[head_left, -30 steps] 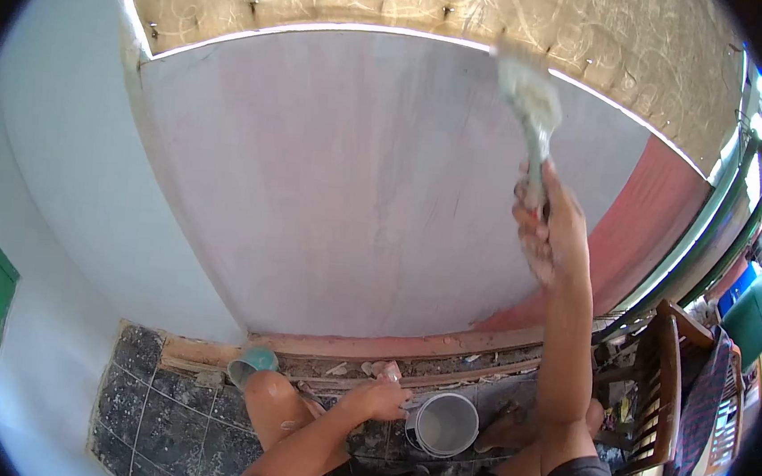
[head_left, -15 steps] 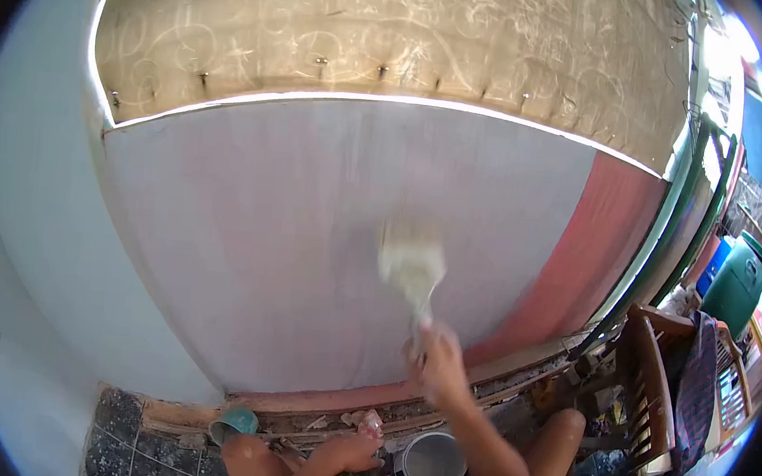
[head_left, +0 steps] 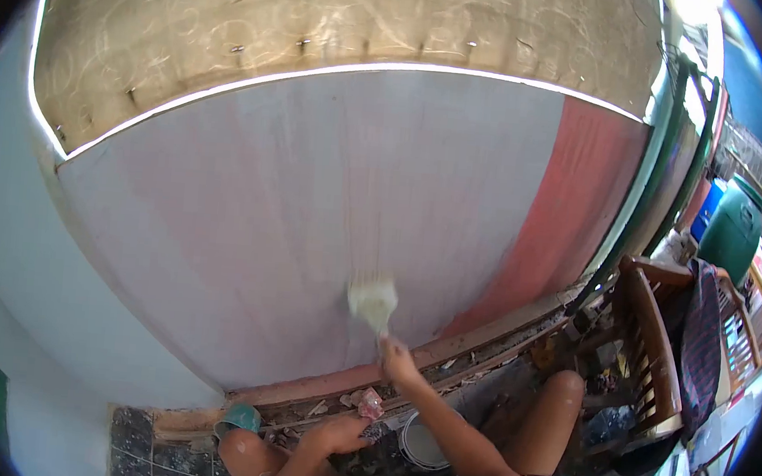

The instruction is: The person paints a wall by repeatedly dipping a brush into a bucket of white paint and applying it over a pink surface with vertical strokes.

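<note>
My right hand (head_left: 399,361) is closed around the handle of a wide, pale paintbrush (head_left: 372,300). Its bristles point up against the lower middle of a wall panel (head_left: 295,187) coated in whitish paint, with pink showing through. At the panel's right side a red-pink strip (head_left: 574,173) stands out. My left hand (head_left: 343,434) hangs near my left knee, its fingers loosely apart and partly hard to see, with nothing visible in them. Between the hands, partly behind my right forearm, stands a bucket (head_left: 411,442) of whitish paint. A crumpled pink-and-white piece (head_left: 370,405) lies just beyond my left hand.
A teal container (head_left: 241,418) sits by my left knee. Debris lines the ledge (head_left: 479,362) below the panel. At right are a wooden chair (head_left: 650,340) with a dark cloth (head_left: 702,344) and a green barrel (head_left: 732,232). A tan sheet (head_left: 354,17) hangs above the panel.
The paintbrush in my right hand has moved down the panel and slightly left. The view has tilted and shifted. My left hand stays near my knee.
</note>
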{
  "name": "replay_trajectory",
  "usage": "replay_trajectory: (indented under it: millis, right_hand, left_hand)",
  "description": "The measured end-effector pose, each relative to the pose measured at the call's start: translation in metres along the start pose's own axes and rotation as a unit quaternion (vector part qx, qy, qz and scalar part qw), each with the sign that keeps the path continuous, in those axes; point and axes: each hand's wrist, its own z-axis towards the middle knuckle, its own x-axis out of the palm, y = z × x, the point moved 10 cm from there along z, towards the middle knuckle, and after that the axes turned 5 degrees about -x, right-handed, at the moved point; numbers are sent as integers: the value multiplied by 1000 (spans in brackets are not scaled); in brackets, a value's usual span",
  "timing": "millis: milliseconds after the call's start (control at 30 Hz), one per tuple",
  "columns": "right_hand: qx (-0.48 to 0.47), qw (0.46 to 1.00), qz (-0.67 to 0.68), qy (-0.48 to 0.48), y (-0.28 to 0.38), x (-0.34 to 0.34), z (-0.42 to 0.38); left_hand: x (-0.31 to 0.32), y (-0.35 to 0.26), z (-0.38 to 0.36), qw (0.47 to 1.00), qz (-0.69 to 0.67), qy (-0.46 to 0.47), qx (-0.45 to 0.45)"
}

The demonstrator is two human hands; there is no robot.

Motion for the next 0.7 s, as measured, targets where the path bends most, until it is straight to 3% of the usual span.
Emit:
replay_trajectory:
  millis: [67,167,233,333,433,500,567,667,700]
  right_hand:
    - [51,998,-17,-33,-94,-36,-16]
    - [100,992,34,-65,-80,-55,-43]
    - [-91,994,27,-59,59,-39,-39]
    - [-177,983,-37,-33,220,-28,-18]
    - [-246,965,-70,-52,307,-33,17]
    - [-184,981,-30,-58,295,-48,44]
    - [-156,979,-96,-93,242,-75,56]
    - [-110,959,-193,-177,81,-124,75]
    - [-62,964,-170,-192,33,-140,59]
  left_hand:
    - [7,-3,2,997,26,70,-26]
    - [13,-10,1,996,29,81,-3]
    - [15,-5,10,998,-15,57,15]
    - [15,-10,9,998,-19,55,17]
    - [-15,-19,1,998,-49,7,31]
    - [-51,-23,-14,991,-115,-63,37]
    - [-107,-40,-54,965,-209,-158,33]
    - [-162,-9,-122,903,-223,-358,-83]
    - [-166,11,-155,866,-218,-431,-131]
